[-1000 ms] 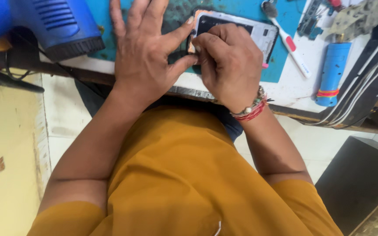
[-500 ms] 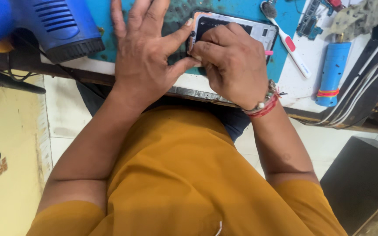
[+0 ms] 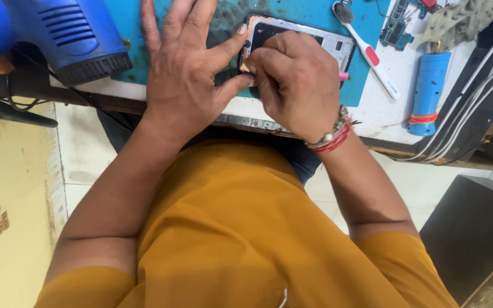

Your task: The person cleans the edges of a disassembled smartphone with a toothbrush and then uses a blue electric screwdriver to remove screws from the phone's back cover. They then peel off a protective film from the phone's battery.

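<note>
Opened phone (image 3: 300,40) flat on teal mat (image 3: 315,11) at near edge of counter (image 3: 383,108), back cover off, pale frame exposed. Left hand (image 3: 181,74) spread flat, thumb and forefinger bracing phone's left edge. Right hand (image 3: 295,82) curled closed over phone's lower left corner, pinching a small pink-tipped tool (image 3: 343,75), mostly hidden. Judged light, stiff, thin, fragile inside; best held by frame edges. Blue heat gun (image 3: 58,34) far left. White toothbrush (image 3: 372,57) with red patch at right; blue cylinder (image 3: 427,94), red band near base, beyond.
</note>
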